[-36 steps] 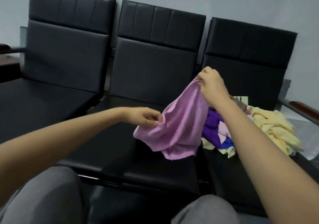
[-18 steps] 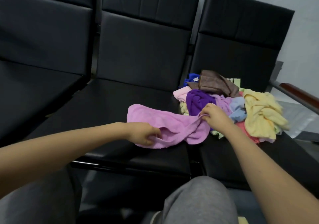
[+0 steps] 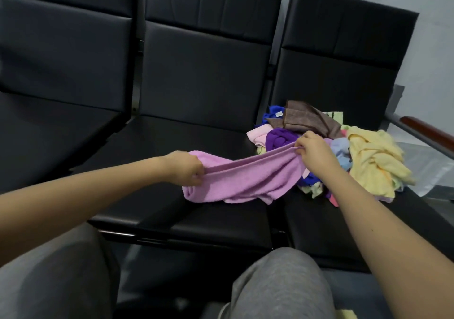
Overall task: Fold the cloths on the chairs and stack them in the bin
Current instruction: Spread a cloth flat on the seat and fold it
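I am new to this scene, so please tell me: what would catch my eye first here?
The pink cloth draws the eye, gripped at one end by the left hand and at the other by the right hand, above the middle chair. Behind it, a colourful pile of cloths lies on the right chair.

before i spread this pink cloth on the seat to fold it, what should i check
1. Left hand grips one end of the pink cloth: ok.
2. Right hand pinches the other end: ok.
3. Cloth stretched flat: not ok, it sags bunched onto the middle seat.
4. Cloth free of the cloth pile: cannot tell, its right end overlaps it.
5. Bin in sight for stacking: not ok, none in view.
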`<state>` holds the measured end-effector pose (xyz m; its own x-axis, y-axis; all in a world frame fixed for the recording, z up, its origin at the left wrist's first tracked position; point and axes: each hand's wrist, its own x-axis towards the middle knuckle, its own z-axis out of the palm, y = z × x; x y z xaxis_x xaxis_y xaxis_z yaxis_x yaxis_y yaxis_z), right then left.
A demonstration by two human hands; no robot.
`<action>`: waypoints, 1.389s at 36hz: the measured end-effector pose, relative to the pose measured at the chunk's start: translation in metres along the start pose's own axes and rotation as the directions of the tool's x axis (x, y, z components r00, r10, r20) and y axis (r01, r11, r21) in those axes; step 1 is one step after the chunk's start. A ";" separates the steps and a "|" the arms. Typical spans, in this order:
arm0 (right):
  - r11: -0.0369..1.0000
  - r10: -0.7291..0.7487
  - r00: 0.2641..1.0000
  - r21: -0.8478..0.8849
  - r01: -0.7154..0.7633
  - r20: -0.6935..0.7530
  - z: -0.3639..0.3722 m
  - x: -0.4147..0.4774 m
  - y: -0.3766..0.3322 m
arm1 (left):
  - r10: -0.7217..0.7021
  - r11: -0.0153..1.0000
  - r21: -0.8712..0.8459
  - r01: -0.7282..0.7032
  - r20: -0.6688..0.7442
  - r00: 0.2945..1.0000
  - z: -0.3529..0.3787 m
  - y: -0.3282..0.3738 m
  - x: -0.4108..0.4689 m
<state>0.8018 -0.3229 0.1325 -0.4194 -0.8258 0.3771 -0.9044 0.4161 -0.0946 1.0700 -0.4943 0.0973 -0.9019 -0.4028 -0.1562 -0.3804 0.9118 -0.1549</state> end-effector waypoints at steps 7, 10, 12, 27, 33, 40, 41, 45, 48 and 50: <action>0.997 -0.057 0.988 -0.067 0.048 -0.141 -0.035 0.017 -0.017 | -0.354 0.503 -0.854 -0.133 -0.344 0.870 -0.058 -0.054 -0.010; 0.992 -0.081 0.952 -0.121 0.047 -0.296 -0.059 0.032 -0.034 | -0.485 0.349 -0.913 -0.213 -0.370 0.792 -0.088 -0.070 -0.016; 0.994 -0.059 0.920 -0.108 0.018 -0.388 -0.078 0.042 -0.046 | -0.509 0.496 -0.846 -0.194 -0.464 0.725 -0.108 -0.084 -0.023; 0.993 0.120 0.972 0.023 -0.117 -0.202 -0.090 0.057 -0.084 | -0.106 0.974 0.159 0.163 -0.319 0.942 -0.107 -0.129 -0.054; 0.956 0.243 0.970 0.166 -0.241 0.010 -0.075 0.059 -0.063 | -0.098 0.893 -0.446 -0.051 -0.304 0.948 -0.081 -0.130 -0.058; 0.591 0.450 0.841 0.607 -0.532 0.299 -0.052 0.080 -0.068 | -0.134 0.897 -0.423 0.125 0.009 0.991 -0.074 -0.141 -0.035; 0.526 0.470 0.820 0.643 -0.557 0.326 -0.049 0.084 -0.072 | -0.179 0.906 -0.389 0.166 0.004 0.984 -0.073 -0.141 -0.030; 0.399 0.559 0.775 0.725 -0.562 0.293 -0.033 0.103 -0.081 | -0.433 0.810 -0.469 0.352 -0.076 0.898 -0.075 -0.148 -0.013; 0.509 0.615 0.782 0.709 -0.488 0.097 -0.024 0.125 -0.078 | -0.537 0.610 -0.698 0.375 -0.016 0.843 -0.076 -0.160 0.002; 0.568 0.591 0.807 0.704 -0.426 0.012 -0.028 0.137 -0.087 | -0.582 0.450 -0.834 0.320 -0.002 0.813 -0.078 -0.171 0.013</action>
<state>0.8249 -0.4611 0.2181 -0.8736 -0.4248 0.2372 -0.3902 0.3204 -0.8632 1.1071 -0.6494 0.1980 -0.5124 -0.8581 -0.0347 -0.6304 0.3484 0.6937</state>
